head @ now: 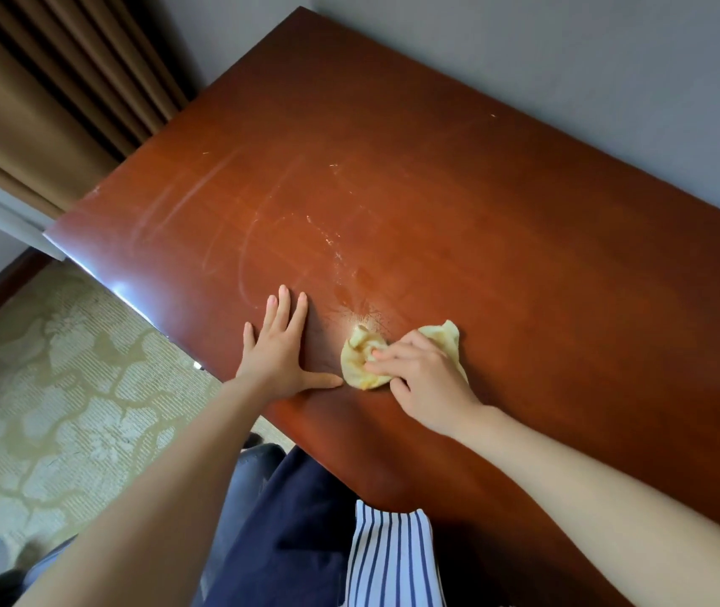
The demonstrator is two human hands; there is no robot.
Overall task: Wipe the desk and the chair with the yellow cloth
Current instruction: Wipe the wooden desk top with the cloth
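Streaks could be left on desk: yellow cloth is clutched bunched by right hand lower centre, left hand splayed flat.

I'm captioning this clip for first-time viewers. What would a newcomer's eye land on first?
The reddish-brown wooden desk fills most of the view, its middle streaked with pale smears and specks. Near its front edge the right hand holds a crumpled yellow cloth against the top, and the left hand lies flat beside it, fingers spread. Brown curtains hang at the upper left.
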